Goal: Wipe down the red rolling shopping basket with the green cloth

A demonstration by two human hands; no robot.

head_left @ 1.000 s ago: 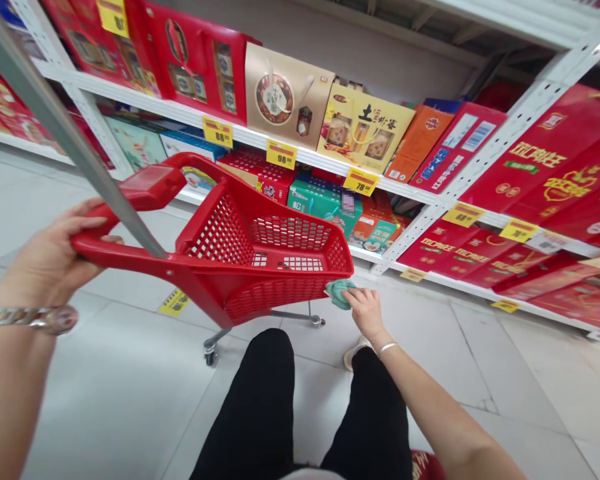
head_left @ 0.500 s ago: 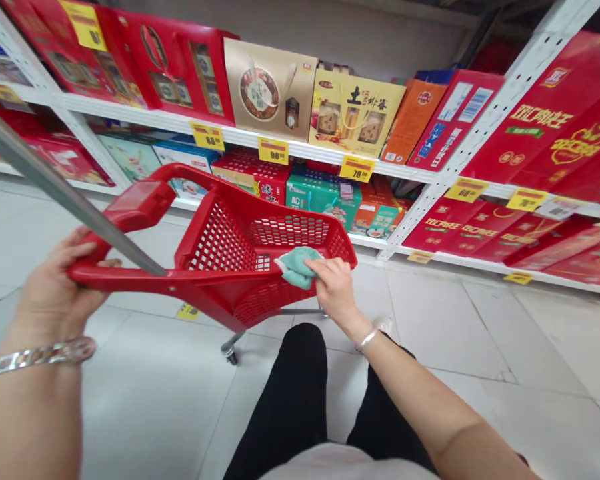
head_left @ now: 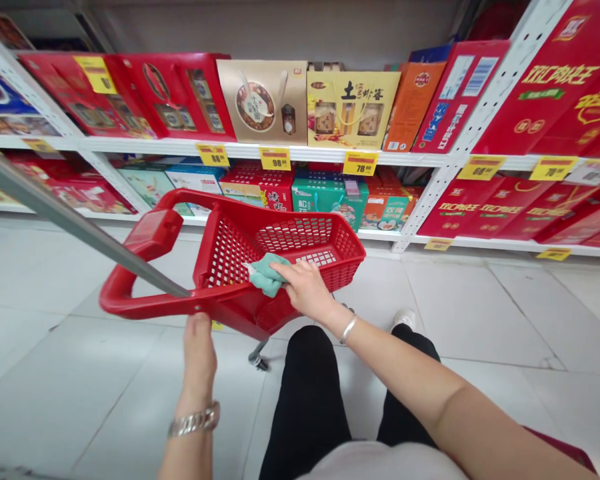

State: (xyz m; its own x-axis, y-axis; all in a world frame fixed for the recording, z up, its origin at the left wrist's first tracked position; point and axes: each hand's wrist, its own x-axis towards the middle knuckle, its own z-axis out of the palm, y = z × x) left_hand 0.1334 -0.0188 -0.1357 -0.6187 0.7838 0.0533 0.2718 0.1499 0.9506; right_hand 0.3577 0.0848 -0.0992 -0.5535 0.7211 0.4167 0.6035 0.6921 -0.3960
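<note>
My right hand [head_left: 305,290] presses a crumpled teal cloth [head_left: 266,275] onto the near rim of a red plastic shopping trolley basket [head_left: 300,225], with the cloth's edge reaching over into the basket. My left hand [head_left: 199,353] comes up from below against the basket's red front bar [head_left: 145,305], its fingers hidden behind the bar. A grey metal pull pole [head_left: 80,230] rises from that bar toward the upper left and leaves the picture. Nothing shows inside the basket.
White metal shelving [head_left: 260,153] holds red and gold gift boxes with yellow price tags [head_left: 275,159]. The basket's castor wheel [head_left: 259,360] stands on pale floor tiles [head_left: 95,360]. My black-trousered legs [head_left: 310,400] and a white shoe [head_left: 405,320] lie just below it.
The cloth and my right hand have moved left along the basket's near rim. My left hand has shifted from the side grip to below the front bar. The shelves appear lower in the view.
</note>
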